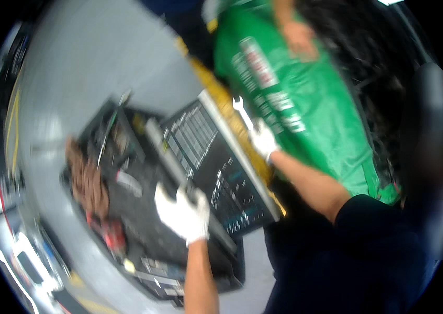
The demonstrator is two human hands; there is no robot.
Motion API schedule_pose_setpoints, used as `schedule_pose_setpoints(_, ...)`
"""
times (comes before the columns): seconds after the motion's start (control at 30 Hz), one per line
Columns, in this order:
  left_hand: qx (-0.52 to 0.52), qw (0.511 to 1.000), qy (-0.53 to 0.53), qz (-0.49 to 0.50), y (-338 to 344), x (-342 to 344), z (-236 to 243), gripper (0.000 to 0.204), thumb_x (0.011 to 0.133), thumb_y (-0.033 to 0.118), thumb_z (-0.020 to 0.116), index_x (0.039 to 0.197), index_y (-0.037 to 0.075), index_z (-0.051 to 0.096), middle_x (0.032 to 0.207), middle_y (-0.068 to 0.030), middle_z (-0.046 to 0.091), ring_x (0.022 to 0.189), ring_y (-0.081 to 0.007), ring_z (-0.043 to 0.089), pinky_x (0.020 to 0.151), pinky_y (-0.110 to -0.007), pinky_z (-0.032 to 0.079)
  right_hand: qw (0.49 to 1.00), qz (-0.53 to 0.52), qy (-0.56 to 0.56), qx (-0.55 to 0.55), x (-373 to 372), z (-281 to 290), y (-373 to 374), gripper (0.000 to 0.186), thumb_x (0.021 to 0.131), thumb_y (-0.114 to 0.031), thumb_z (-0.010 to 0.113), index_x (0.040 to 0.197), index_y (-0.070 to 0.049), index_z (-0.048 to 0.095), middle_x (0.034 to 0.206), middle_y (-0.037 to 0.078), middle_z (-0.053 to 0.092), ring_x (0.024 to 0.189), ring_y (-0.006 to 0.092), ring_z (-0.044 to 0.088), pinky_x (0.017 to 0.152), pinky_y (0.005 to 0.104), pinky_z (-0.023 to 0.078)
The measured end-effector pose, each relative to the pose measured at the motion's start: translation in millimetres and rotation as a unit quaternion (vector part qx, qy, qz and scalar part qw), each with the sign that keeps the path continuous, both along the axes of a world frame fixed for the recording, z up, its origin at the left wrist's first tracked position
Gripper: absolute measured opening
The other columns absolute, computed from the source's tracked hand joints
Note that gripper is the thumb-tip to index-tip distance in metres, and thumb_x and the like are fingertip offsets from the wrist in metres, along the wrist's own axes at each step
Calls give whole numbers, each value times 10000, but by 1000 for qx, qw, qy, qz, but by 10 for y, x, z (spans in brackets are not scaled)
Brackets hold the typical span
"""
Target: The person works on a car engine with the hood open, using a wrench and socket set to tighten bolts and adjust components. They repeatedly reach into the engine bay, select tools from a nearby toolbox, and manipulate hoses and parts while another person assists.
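My right hand [263, 140], in a white glove, is closed on a silver wrench [241, 111], whose open-ended jaw points up and away. It hovers between a pulled-out drawer [239, 154] and a green cover [305, 97]. In the drawer lie a row of wrenches [192, 136] and several small sockets [242, 217]. My left hand [186, 214], also gloved in white, has its thumb and fingers apart with nothing seen in it. It is over the edge of a dark tool cart [150, 214]; blur hides whether it touches.
On the cart top are a brown cloth [89, 183], a red tool [112, 235] and a pale object [129, 182]. Another person's bare hand [301, 42] rests on the green cover, beside a dark engine bay [357, 52]. A yellow strip [216, 89] runs behind the drawer.
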State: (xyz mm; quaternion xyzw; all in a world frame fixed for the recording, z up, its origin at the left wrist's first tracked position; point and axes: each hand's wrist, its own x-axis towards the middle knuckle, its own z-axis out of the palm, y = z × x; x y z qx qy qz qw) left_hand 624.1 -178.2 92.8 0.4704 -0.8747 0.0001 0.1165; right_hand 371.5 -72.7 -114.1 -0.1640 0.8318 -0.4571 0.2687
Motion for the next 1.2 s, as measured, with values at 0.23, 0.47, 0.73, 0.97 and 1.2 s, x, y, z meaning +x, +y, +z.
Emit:
schedule_pose_setpoints(0.23,-44,998,-41,-25,115,56,-362,338,809,197,794,1105,45,737,1522,-329,507,1423,-491,482,1158,-573,424,978,-1,-185,98,702,-174,162,448,1035,-426,558,1299,-64,546,1129,303,723,1096,472,699,950,545,536)
schedule_pose_setpoints(0.47,-72,993,-83,-53,60,122,-457,289,922,221,758,1127,18,754,1551,-324,479,1371,-472,533,1131,-520,456,902,144,-378,-152,644,738,346,404,1055,-359,598,1317,-52,587,1185,173,717,1067,310,687,942,444,541)
schedule_pose_setpoints(0.73,-103,977,-140,-126,240,-82,-304,440,929,221,757,1318,28,686,1548,-280,484,1444,-442,467,1210,-523,389,986,60,-25,-153,-1462,2228,2513,332,1062,-388,567,1088,-94,720,1042,130,670,1072,319,632,984,441,499)
schedule_pose_setpoints(0.97,74,834,48,-545,1076,-3285,-324,389,887,84,733,1264,19,664,1302,-213,656,1222,-433,605,1065,-546,471,848,-425,-100,-302,-2777,1970,4314,358,1119,-320,530,1208,7,646,977,148,662,797,231,720,651,374,648)
schedule_pose_setpoints(1.2,90,675,136,-719,1988,-6071,-975,184,954,212,710,1091,89,713,1092,-122,742,1065,-347,679,1061,-487,471,831,-537,4,-146,-3570,829,4660,287,1086,-220,579,1301,-53,669,1072,75,760,833,155,721,690,310,557)
